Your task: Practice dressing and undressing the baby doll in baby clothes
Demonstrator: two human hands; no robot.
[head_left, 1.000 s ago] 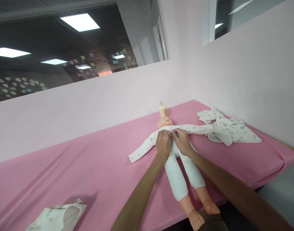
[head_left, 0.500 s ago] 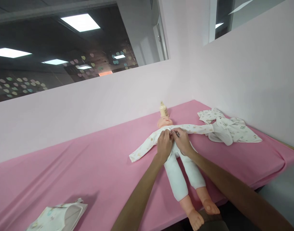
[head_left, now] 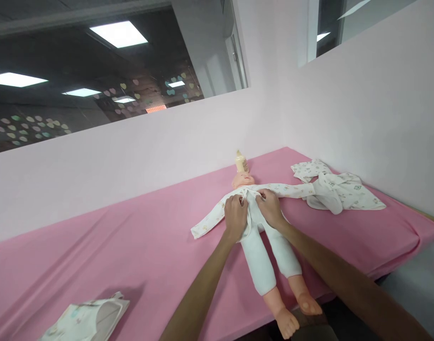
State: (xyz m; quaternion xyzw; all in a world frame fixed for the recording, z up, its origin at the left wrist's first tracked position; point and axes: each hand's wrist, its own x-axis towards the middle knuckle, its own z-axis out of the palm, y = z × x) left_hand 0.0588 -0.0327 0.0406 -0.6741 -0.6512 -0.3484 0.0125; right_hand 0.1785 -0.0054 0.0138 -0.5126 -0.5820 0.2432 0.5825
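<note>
A baby doll (head_left: pixel 261 255) lies on its back, head toward the wall and bare feet at the near edge. It wears a long-sleeved white baby top (head_left: pixel 212 216) with small prints; both sleeves are spread out. The front of the top is parted, showing the white body beneath. My left hand (head_left: pixel 236 213) pinches one front edge of the top. My right hand (head_left: pixel 269 207) is closed on the opposite front edge, near the doll's chest. The fingertips of both hands are partly hidden by fabric and knuckles.
The pink-covered table (head_left: pixel 138 246) meets a white wall. A cream bottle (head_left: pixel 242 162) stands behind the doll's head. Printed white baby clothes (head_left: pixel 348 192) lie crumpled at the right. Another folded printed cloth item (head_left: pixel 85 319) sits near the front left.
My hands, close together before at the middle of the chest, have moved apart. The left has shifted leftward, and the front of the top has spread wider.
</note>
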